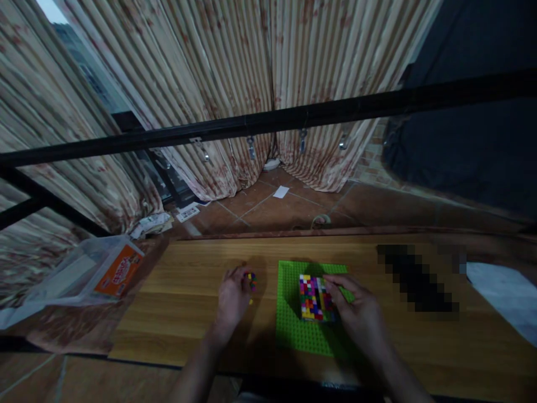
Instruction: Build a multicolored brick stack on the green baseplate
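Note:
A green studded baseplate (293, 324) lies on the wooden table (176, 302). On it stands a block of many small coloured bricks (312, 296). My right hand (356, 310) rests against the block's right side, fingers curled on its upper right corner. My left hand (232, 296) sits on the table left of the plate, fingers closed round a small cluster of coloured bricks (251, 280). A tiny yellow brick (251, 302) lies on the table beside that hand.
A clear plastic box with an orange label (90, 274) sits off the table's left end. A black bar (268, 120) crosses the view above. Striped curtains (235, 73) hang behind. A white sheet (499, 294) lies at the table's right.

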Demonstrator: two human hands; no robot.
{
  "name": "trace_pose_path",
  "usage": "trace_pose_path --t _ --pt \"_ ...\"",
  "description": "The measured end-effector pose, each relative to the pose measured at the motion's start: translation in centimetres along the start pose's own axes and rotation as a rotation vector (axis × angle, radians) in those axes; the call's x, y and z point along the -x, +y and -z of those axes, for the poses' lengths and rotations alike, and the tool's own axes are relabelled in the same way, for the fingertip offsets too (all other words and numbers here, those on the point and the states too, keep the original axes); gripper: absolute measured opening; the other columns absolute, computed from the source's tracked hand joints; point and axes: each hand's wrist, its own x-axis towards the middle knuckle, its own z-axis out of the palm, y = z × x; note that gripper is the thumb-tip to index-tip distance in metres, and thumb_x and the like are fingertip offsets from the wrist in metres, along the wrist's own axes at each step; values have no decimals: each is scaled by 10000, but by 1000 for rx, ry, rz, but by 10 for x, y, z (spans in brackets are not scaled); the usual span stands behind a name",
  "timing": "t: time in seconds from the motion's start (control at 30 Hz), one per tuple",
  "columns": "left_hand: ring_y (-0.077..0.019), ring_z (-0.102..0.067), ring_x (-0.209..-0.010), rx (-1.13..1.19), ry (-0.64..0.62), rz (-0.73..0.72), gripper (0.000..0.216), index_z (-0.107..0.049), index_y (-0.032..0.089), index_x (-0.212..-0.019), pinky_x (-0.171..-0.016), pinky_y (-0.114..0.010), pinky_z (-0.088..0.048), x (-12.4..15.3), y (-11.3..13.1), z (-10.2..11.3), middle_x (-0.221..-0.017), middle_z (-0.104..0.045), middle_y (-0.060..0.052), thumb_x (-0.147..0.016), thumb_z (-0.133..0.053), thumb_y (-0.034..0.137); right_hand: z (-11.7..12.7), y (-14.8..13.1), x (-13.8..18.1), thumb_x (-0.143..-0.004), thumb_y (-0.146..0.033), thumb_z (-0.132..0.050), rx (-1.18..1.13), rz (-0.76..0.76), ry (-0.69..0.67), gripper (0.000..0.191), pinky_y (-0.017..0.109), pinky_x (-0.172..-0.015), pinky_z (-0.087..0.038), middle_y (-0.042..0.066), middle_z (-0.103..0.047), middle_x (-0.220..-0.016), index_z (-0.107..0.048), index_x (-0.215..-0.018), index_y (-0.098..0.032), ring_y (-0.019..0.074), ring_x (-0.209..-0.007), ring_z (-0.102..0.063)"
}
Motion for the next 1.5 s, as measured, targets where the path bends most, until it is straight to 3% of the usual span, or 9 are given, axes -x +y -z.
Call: trace_pose_path --t 0.27,0.43,0.57,0.63,0.8,1.07,1.27,1.43,1.5 --pt "-240 -591 -916 -292 -124 -229 226 -699 202 -829 -884 -388 -459 -17 -8 4 -922 -688 -70 -770 -527 68 1 -4 12 -898 -423 -540 -7 -20 -16 258 381 -849 -506 58 -706 -979 -705 -972 -239 221 -930 -659" --pt "-239 -587 -893 -264 -127 -225 192 -675 203 -784 -872 -394 -448 -17 -8 6 -906 -673 -75 -811 -507 112 3 -5 13 -905 -417 -532 -1 -16 2 254 387 -834 -523 63 -706 -975 -702 -968 -239 222 -920 -663" --pt "-237 -587 -904 -51 -106 -101 157 -650 210 -793 -843 -380 -454 -2 14 14 -909 -663 -68 -850 -504 205 1 -17 16 -918 -375 -524 -5 53 15 225 382 -827 -529 66 -702 -980 -704 -970 -250 219 -921 -656" --pt "-212 -601 -856 165 -215 -22 146 -649 210 -857 -774 -339 -467 10 34 14 -903 -662 -50 -858 -512 260 -3 -28 20 -927 -322 -524 -8 115 -26 195 374 -830 -526 56 -694 -994 -698 -994 -267 210 -937 -642" --pt "-162 -564 -721 646 -670 127 257 -661 168 -847 -684 -272 -429 29 75 6 -749 -635 -13 -840 -567 407 -8 -56 29 -923 -163 -541 -1 262 -267 239 331 -811 -501 27 -668 -976 -661 -1093 -282 176 -936 -601" --pt "-156 -544 -761 726 -899 154 283 -689 160 -850 -704 -246 -407 18 84 3 -773 -639 -1 -814 -635 435 10 -67 25 -925 -150 -559 -1 213 -326 144 270 -772 -458 9 -656 -880 -677 -925 -233 140 -858 -588" --pt "-151 -557 -720 650 -806 142 282 -693 166 -806 -675 -239 -425 16 88 -5 -722 -641 4 -821 -620 438 17 -64 17 -910 -179 -592 -1 220 -267 122 272 -792 -456 6 -655 -858 -691 -863 -231 144 -868 -588" --pt "-186 -620 -821 601 -407 123 259 -695 187 -882 -747 -266 -472 3 83 -15 -839 -705 -19 -759 -657 411 17 -30 5 -905 -247 -590 -47 98 24 130 300 -791 -481 30 -664 -910 -719 -890 -246 169 -892 -608" --pt "-197 -638 -896 594 -322 139 274 -688 190 -949 -814 -288 -481 -4 81 -19 -927 -721 -32 -783 -624 399 15 -15 -2 -880 -286 -611 -75 53 103 123 320 -801 -491 38 -669 -918 -725 -896 -243 183 -889 -620"
